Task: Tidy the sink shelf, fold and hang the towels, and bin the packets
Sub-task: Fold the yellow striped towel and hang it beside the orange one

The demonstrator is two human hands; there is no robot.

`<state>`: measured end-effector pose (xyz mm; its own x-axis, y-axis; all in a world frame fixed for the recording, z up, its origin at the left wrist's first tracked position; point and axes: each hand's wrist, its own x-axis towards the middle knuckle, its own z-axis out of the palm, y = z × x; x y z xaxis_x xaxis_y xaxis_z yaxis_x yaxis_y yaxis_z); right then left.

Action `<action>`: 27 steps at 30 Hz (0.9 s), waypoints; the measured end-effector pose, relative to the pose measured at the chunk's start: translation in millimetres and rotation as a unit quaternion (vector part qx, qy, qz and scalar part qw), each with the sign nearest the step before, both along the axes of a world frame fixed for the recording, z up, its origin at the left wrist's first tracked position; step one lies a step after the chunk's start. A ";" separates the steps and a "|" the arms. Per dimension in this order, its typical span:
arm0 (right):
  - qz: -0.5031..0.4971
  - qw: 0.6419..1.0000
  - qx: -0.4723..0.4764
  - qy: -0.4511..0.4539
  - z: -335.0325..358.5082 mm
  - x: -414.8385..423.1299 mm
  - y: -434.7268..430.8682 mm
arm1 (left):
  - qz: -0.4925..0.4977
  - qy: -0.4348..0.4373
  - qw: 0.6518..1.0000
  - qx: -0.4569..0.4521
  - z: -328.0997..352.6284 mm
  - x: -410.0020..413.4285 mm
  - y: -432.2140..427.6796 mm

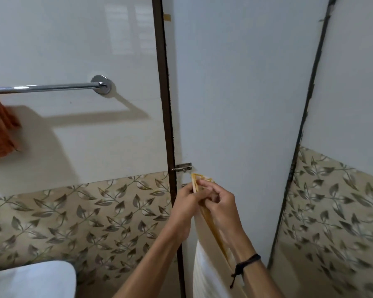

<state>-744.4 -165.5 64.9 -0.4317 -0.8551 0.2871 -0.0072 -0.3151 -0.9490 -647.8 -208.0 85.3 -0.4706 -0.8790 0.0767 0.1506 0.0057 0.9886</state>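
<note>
- Head view: left hand [186, 200] and right hand [221, 203] both pinch the top edge of a white towel [204, 267] with a yellow border, held up just below the door latch [182, 167].
- To fold well: match corners, keep edges aligned, pull taut before doubling over.
- Towel looks thin, soft, limp; hangs down between the forearms.
- Round chrome towel rail [47, 87] on glossy tiled wall at left; crumpled orange towel [0, 125] hangs at its far end.

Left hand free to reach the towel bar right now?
Probably not yet: the left hand and right hand both grip the yellow-edged towel. Nothing blocks the way to the towel bar.
</note>
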 end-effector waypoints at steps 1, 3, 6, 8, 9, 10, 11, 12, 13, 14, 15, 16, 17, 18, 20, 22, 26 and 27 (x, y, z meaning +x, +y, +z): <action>0.008 1.000 0.004 0.002 -3.1 1.1 3.0 | 0.005 0.009 1.000 0.014 -3.4 1.3 1.6; 0.011 0.999 0.015 -0.026 -9.1 3.0 9.3 | 0.009 0.020 0.999 0.049 -13.2 4.5 6.0; -0.011 0.997 0.035 -0.063 -20.1 5.1 17.4 | 0.004 0.024 0.995 0.095 -27.1 10.4 13.5; -0.027 0.996 0.044 -0.072 -27.7 6.7 22.5 | -0.014 0.036 0.992 0.121 -36.3 14.4 17.6; -0.036 0.996 0.045 -0.072 -30.9 7.5 24.6 | -0.026 0.044 0.989 0.136 -40.5 15.9 18.9; -0.049 0.995 0.046 -0.070 -34.1 8.3 26.6 | -0.039 0.052 0.987 0.150 -44.1 17.4 20.5; -0.065 0.995 0.046 -0.066 -36.7 9.2 28.5 | -0.053 0.059 0.984 0.160 -47.5 18.8 21.4; -0.078 0.994 0.046 -0.061 -38.7 10.7 30.2 | -0.064 0.061 0.982 0.165 -50.0 20.3 22.5; -0.088 0.994 0.049 -0.050 -40.6 12.4 32.2 | -0.074 0.058 0.982 0.166 -52.6 21.7 23.3; -0.094 0.994 0.053 -0.034 -42.5 14.3 33.5 | -0.085 0.054 0.981 0.167 -54.6 23.0 23.9; -0.099 0.993 0.060 -0.013 -44.3 16.4 34.9 | -0.096 0.052 0.980 0.168 -57.2 24.7 24.2; -0.102 0.993 0.066 0.005 -45.5 18.1 35.6 | -0.105 0.049 0.979 0.169 -59.3 26.5 24.7; -0.103 0.992 0.069 0.018 -46.2 19.8 36.3 | -0.110 0.044 0.979 0.169 -61.3 28.3 24.7; -0.103 0.992 0.070 0.026 -46.6 21.5 36.9 | -0.115 0.042 0.978 0.168 -63.0 30.4 24.4; -0.101 0.992 0.070 0.036 -46.6 25.0 39.0 | -0.116 0.047 0.977 0.171 -66.9 33.6 22.2; -0.100 0.991 0.076 0.050 -47.5 29.4 40.0 | -0.112 0.045 0.979 0.166 -69.9 37.0 21.6; -0.077 0.991 0.098 0.044 -53.4 36.9 42.6 | -0.081 0.023 0.985 0.152 -78.1 40.4 20.9; -0.066 0.992 0.102 0.035 -55.7 37.3 43.7 | -0.074 0.020 0.986 0.150 -79.6 42.1 20.7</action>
<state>-707.1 -121.8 9.2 -0.5288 -0.8359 0.1472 -0.1042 -0.1082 -0.9887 -605.7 -187.3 5.6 -0.5966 -0.7876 -0.1545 0.1668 -0.3100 0.9360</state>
